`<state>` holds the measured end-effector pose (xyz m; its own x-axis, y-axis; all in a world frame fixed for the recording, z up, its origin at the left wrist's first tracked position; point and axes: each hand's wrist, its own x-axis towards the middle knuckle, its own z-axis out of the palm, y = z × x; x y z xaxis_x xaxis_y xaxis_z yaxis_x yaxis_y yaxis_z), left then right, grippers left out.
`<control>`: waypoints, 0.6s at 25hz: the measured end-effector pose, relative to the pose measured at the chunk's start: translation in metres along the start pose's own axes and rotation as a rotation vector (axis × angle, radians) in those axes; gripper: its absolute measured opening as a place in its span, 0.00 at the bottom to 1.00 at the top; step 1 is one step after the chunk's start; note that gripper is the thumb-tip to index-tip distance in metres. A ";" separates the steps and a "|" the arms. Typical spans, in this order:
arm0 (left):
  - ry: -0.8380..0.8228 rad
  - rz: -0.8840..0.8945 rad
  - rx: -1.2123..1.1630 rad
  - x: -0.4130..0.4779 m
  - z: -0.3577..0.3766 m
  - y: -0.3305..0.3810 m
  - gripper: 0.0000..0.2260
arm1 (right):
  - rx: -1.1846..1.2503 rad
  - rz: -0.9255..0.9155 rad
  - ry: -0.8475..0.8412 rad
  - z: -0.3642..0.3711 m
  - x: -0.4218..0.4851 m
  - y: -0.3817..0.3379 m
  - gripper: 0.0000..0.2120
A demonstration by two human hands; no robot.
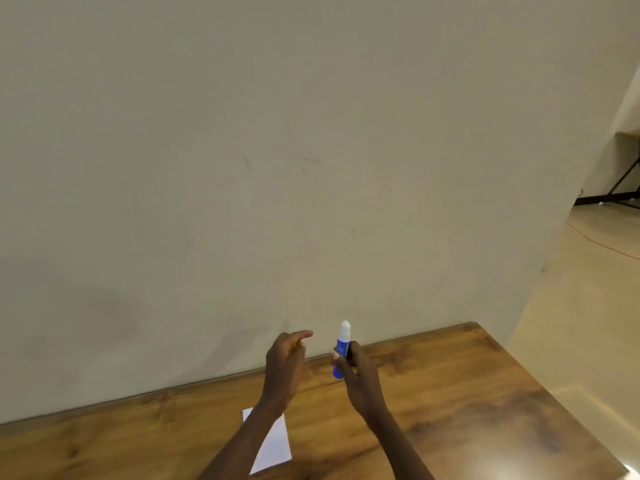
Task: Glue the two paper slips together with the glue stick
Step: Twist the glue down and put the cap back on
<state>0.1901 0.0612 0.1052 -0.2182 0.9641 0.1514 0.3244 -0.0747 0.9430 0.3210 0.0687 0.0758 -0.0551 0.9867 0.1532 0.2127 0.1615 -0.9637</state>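
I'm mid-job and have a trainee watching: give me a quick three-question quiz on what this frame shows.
1. True or false: the right hand holds the glue stick upright above the table.
2. Which describes the left hand? A) pressing on the paper B) raised beside the glue stick, holding nothing C) gripping a cap
3. Fill in: the white paper lies on the table partly hidden by the left ____.

Key
1. True
2. B
3. forearm
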 end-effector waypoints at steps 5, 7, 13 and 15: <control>-0.091 0.043 -0.197 0.008 -0.077 0.085 0.10 | 0.091 -0.210 -0.064 0.042 0.008 -0.123 0.06; -0.075 0.075 -0.279 0.009 -0.108 0.120 0.12 | 0.130 -0.262 -0.059 0.052 0.008 -0.169 0.06; 0.060 0.195 -0.301 -0.002 -0.172 0.182 0.08 | 0.126 -0.430 -0.063 0.078 -0.005 -0.244 0.10; 0.089 0.220 -0.280 -0.005 -0.185 0.189 0.11 | 0.160 -0.446 -0.071 0.085 -0.011 -0.256 0.07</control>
<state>0.0827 -0.0051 0.3371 -0.2542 0.8921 0.3736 0.1105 -0.3569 0.9276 0.1838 0.0147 0.3021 -0.1743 0.8173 0.5493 0.0008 0.5579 -0.8299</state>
